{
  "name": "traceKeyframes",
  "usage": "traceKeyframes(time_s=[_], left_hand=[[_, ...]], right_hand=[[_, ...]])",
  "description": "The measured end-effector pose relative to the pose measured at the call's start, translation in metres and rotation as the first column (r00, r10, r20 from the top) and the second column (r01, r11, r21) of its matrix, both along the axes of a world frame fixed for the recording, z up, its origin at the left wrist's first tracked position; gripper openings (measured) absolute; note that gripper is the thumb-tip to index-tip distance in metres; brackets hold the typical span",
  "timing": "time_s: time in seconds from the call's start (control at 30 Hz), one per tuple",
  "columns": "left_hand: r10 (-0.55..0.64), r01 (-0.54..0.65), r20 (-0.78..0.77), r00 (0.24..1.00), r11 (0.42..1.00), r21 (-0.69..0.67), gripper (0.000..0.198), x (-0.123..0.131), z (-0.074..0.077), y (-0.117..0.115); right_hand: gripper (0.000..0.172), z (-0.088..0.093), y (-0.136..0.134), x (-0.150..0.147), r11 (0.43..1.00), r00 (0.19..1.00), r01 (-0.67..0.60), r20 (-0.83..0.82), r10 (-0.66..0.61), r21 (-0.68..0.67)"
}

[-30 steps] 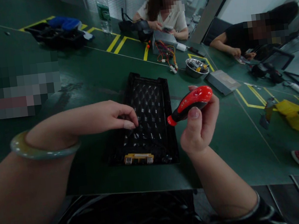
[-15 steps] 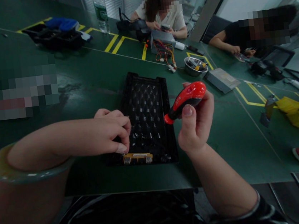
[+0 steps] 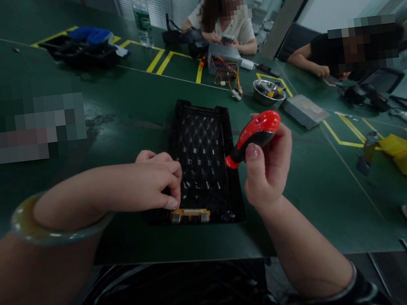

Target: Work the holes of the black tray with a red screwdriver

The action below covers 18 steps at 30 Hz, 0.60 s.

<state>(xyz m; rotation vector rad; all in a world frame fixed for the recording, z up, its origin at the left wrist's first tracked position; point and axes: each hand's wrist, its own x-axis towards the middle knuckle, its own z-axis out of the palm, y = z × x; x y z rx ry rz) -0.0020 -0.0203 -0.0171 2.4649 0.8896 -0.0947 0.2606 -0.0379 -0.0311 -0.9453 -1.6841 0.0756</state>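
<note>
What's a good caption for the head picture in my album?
Right hand holds a red-and-black tool; left hand is over a black casing.

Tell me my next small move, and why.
Perhaps ease the red and black hand tool in your right hand toward the amber circuit board: the fingers of your left hand are bunched by its far left corner, while the tool appears over the right wall of the black rectangular casing.

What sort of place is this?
Probably an electronics workshop, for repair, assembly or teardown: a long green worktable marked with yellow stripes, a grey metal-looking box trailing multicoloured wires, and a red-and-black handled tool, likely a screwdriver.
</note>
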Motion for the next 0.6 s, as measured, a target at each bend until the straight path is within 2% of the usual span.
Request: traceKeyframes(time_s=[0.1,0.2,0.43,0.6], left_hand=[[-0.008,0.008,-0.008,1.0,1.0,0.013,0.009,0.0009,0.0012,-0.0004],[0.022,-0.022,-0.03,0.999,1.0,0.005,0.009,0.0007,0.0008,-0.0001],[0.024,-0.024,0.015,1.0,1.0,-0.002,0.009,-0.0011,-0.0043,0.0016],[0.026,-0.026,-0.01,1.0,1.0,0.001,0.009,-0.0002,-0.0024,0.001]], right_hand=[[0.04,-0.003,0.0004,0.0002,0.999,1.0,-0.021,0.005,0.021,-0.044],[0.04,-0.0046,0.0003,0.0005,0.999,0.999,-0.048,-0.016,0.048,-0.022],[0.04,-0.0035,-0.0003,0.0009,0.999,0.999,-0.021,0.028,0.021,-0.026],[0.039,-0.0038,-0.0002,0.0013,0.999,0.998,-0.051,-0.024,0.051,-0.007]])
